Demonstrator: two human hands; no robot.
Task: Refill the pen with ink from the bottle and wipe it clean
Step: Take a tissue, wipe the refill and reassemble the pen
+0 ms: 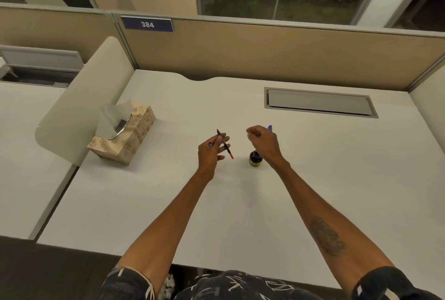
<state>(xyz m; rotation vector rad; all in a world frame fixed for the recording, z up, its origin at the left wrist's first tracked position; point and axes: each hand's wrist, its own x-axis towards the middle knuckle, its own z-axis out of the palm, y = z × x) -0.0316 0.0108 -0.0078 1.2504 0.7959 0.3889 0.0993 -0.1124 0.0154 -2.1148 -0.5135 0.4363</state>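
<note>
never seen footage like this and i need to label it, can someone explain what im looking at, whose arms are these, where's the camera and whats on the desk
There is no machine here. The single picture comes from a wide-angle camera worn on a person's head, looking forward and down, so the two bare arms reaching in from the bottom are that person's own.

The left hand holds a thin pen part, dark with a red end, the pointed tip aimed away from the person. The right hand is closed, with something blue showing just behind it; what it is cannot be told.

On the white desk stands a small dark ink bottle, just under the right wrist. Whether it is capped cannot be told. To the left sits a patterned tissue box with a tissue sticking up. A partition behind carries a sign reading 384.
</note>
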